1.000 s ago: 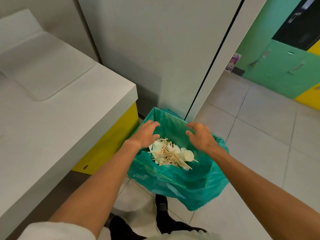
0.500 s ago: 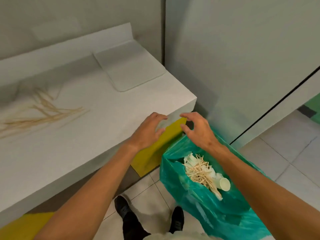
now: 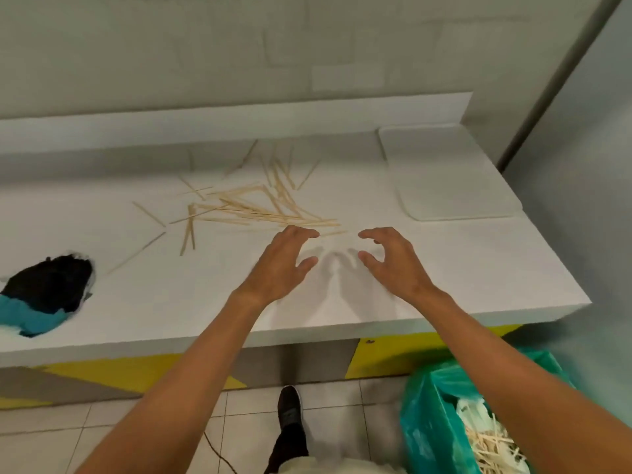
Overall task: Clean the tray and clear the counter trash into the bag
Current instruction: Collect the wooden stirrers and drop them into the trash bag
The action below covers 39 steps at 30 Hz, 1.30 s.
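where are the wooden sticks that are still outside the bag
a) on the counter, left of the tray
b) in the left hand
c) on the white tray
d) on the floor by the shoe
a: the wooden sticks lie scattered on the counter, left of the tray, just beyond the left hand, which holds nothing.

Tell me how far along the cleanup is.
Done: the green bag on the floor holds discarded sticks and white trash, and the tray looks bare. In hand: nothing; the left hand and right hand hover open above the counter, beside the scattered sticks. Left: those go into the bag; a dark and teal cloth lies at the counter's left end.
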Available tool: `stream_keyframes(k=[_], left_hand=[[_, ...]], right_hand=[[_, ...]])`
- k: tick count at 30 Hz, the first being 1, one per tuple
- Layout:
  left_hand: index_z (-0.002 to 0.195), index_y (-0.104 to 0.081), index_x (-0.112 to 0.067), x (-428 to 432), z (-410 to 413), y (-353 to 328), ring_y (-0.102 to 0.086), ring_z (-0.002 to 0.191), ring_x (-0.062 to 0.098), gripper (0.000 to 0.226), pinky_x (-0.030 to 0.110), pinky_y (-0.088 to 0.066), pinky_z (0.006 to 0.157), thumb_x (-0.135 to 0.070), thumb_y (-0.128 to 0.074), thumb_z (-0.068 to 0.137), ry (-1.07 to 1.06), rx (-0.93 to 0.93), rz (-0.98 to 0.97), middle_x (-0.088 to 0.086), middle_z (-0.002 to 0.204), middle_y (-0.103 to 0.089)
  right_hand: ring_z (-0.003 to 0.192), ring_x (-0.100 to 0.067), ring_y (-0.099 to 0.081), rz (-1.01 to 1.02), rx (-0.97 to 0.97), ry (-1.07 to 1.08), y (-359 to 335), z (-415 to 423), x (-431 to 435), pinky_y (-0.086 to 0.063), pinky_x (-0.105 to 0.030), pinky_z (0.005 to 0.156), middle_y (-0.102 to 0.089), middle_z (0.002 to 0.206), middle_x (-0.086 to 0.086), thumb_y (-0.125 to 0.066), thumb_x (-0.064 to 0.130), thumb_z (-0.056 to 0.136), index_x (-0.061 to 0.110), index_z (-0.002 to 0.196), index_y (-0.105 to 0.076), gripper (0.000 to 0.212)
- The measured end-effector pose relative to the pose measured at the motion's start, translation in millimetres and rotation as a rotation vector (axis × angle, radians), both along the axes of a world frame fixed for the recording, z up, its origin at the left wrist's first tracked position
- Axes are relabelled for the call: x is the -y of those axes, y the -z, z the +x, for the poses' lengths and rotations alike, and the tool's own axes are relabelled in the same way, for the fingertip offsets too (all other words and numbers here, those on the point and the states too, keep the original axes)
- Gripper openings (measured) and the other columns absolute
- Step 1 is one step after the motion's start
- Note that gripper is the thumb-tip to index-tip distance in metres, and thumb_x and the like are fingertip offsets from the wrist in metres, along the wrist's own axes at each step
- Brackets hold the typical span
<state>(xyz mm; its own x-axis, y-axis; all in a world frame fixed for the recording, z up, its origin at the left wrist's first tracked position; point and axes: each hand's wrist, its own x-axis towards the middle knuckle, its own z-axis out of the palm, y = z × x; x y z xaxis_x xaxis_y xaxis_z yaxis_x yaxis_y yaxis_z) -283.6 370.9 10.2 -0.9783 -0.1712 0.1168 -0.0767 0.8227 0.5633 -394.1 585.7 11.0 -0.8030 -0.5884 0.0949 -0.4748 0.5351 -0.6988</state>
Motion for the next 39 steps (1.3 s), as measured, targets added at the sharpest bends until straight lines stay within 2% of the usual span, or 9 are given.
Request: stream_keyframes(k=[5, 11, 15, 21, 25, 28, 31, 34, 39], left_hand=[[0.138, -0.046, -0.027, 71.8, 20.9, 7.2, -0.042, 0.128, 0.016, 0.044, 0.037, -0.037, 0.108, -0.028, -0.059, 0.096, -0.131, 0.023, -0.013, -0.007, 0.136, -0.046], [0.139, -0.046, -0.026, 155.7, 42.5, 17.0, -0.045, 0.125, 0.021, 0.048, 0.044, -0.039, 0.104, -0.027, -0.062, 0.094, -0.250, 0.106, -0.084, -0.005, 0.137, -0.046], [0.138, -0.049, -0.021, 206.2, 55.3, 19.0, -0.045, 0.124, 0.028, 0.051, 0.044, -0.037, 0.103, -0.029, -0.066, 0.090, -0.386, 0.157, -0.111, 0.002, 0.136, -0.047], [0.135, -0.051, -0.013, 245.9, 59.9, 25.6, -0.045, 0.124, 0.029, 0.061, 0.041, -0.039, 0.105, -0.028, -0.076, 0.081, -0.510, 0.206, 0.062, 0.008, 0.130, -0.050], [0.136, -0.051, -0.012, 244.8, 53.9, 26.5, -0.044, 0.124, 0.030, 0.063, 0.041, -0.039, 0.105, -0.035, -0.075, 0.082, -0.593, 0.188, 0.058, 0.010, 0.132, -0.049], [0.133, -0.051, -0.008, 244.2, 55.7, 25.7, -0.044, 0.120, 0.035, 0.052, 0.044, -0.039, 0.097, -0.033, -0.066, 0.090, -0.765, 0.241, -0.064, 0.014, 0.132, -0.046], [0.124, -0.056, -0.006, 246.7, 69.0, 31.1, -0.044, 0.112, 0.036, 0.030, 0.042, -0.043, 0.087, -0.011, -0.053, 0.095, -0.863, 0.328, -0.123, 0.017, 0.124, -0.046], [0.107, -0.068, -0.004, 245.9, 78.0, 39.4, -0.053, 0.093, 0.033, 0.027, 0.038, -0.044, 0.066, 0.006, -0.049, 0.090, -0.876, 0.211, -0.149, 0.016, 0.103, -0.054], [0.084, -0.068, -0.002, 248.9, 62.0, 38.5, -0.060, 0.077, 0.032, 0.017, 0.037, -0.044, 0.059, 0.006, -0.054, 0.089, -0.898, 0.162, -0.117, 0.014, 0.084, -0.062]], right_hand=[[0.118, -0.014, -0.055, 0.050, 0.042, -0.111, 8.1, -10.8, 76.8, -0.042, -0.027, 0.102, -0.055, 0.131, 0.002, -0.067, 0.025, 0.091, 0.023, 0.128, -0.060, 0.039], [0.116, -0.013, -0.057, 0.099, 0.049, -0.144, 24.1, -24.2, 146.3, -0.044, -0.038, 0.105, -0.056, 0.129, 0.005, -0.069, 0.026, 0.088, 0.026, 0.128, -0.059, 0.041], [0.112, -0.009, -0.060, 0.101, 0.040, -0.122, 30.8, -30.8, 170.1, -0.044, -0.040, 0.105, -0.058, 0.126, 0.006, -0.070, 0.022, 0.087, 0.026, 0.126, -0.060, 0.040], [0.117, -0.018, -0.054, 0.166, 0.029, -0.123, 30.1, -37.6, 202.5, -0.045, -0.047, 0.101, -0.057, 0.126, 0.005, -0.066, 0.029, 0.088, 0.027, 0.125, -0.060, 0.037], [0.127, -0.020, -0.044, 0.243, -0.001, -0.144, 26.8, -37.2, 232.1, -0.032, -0.043, 0.109, -0.050, 0.137, 0.003, -0.065, 0.035, 0.090, 0.025, 0.134, -0.054, 0.047], [0.127, -0.024, -0.042, 0.295, 0.004, -0.141, 28.7, -37.2, 247.9, -0.031, -0.042, 0.105, -0.050, 0.137, 0.000, -0.065, 0.034, 0.089, 0.023, 0.132, -0.055, 0.046], [0.117, -0.026, -0.048, 0.260, -0.013, -0.135, 33.4, -34.7, 254.0, -0.040, -0.037, 0.097, -0.057, 0.120, -0.003, -0.065, 0.025, 0.090, 0.019, 0.114, -0.065, 0.025], [0.108, -0.024, -0.051, 0.208, -0.040, -0.134, 35.7, -27.9, 257.1, -0.044, -0.037, 0.094, -0.060, 0.110, -0.003, -0.061, 0.016, 0.093, 0.017, 0.109, -0.069, 0.018], [0.104, -0.022, -0.054, 0.193, -0.066, -0.162, 39.9, -28.1, 260.6, -0.045, -0.031, 0.091, -0.064, 0.109, -0.002, -0.063, 0.010, 0.092, 0.018, 0.112, -0.070, 0.023]])
